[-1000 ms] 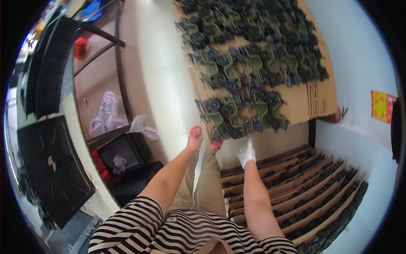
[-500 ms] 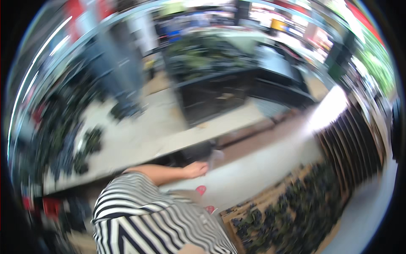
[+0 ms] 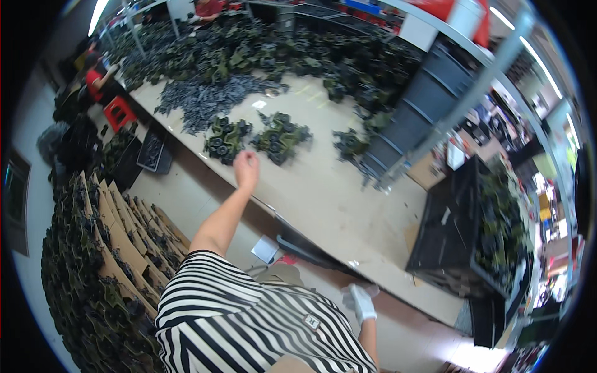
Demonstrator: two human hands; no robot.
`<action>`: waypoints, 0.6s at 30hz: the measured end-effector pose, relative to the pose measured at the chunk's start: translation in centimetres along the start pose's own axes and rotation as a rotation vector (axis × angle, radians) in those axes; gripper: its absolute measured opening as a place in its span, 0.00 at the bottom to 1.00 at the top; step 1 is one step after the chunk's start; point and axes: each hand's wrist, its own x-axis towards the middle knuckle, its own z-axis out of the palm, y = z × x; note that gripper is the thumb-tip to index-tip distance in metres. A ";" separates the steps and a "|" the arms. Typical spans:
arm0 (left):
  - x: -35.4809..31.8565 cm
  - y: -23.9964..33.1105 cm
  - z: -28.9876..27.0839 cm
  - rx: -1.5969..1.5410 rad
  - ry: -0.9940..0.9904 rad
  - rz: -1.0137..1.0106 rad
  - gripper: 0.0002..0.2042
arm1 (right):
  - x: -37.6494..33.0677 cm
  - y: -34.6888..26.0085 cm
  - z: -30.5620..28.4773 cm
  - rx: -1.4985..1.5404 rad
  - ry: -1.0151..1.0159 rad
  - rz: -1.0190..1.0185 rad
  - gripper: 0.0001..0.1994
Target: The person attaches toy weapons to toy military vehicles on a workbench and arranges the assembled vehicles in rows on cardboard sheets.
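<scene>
A person in a striped shirt reaches the bare left hand [image 3: 246, 168], fingers loosely curled and grasping nothing, over a long workbench [image 3: 329, 193], just short of two clusters of dark green plastic parts [image 3: 258, 138]. The right hand [image 3: 360, 301], in a white glove, hangs low beside the bench edge, fingers relaxed and empty.

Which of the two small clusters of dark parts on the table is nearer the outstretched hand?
The right cluster, just beyond the left hand; the left cluster lies farther off.
</scene>
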 end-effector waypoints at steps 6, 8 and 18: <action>13.3 -8.7 -7.3 0.627 -0.068 -0.320 0.28 | 15.4 -29.7 19.8 -0.657 0.145 -0.666 0.24; 14.7 -10.2 -7.0 0.686 -0.174 -0.345 0.29 | 16.0 -38.5 27.1 -0.704 0.106 -0.641 0.30; 16.8 -10.8 -3.6 0.743 -0.346 -0.463 0.28 | 22.2 -49.9 42.7 -0.728 0.560 0.084 0.43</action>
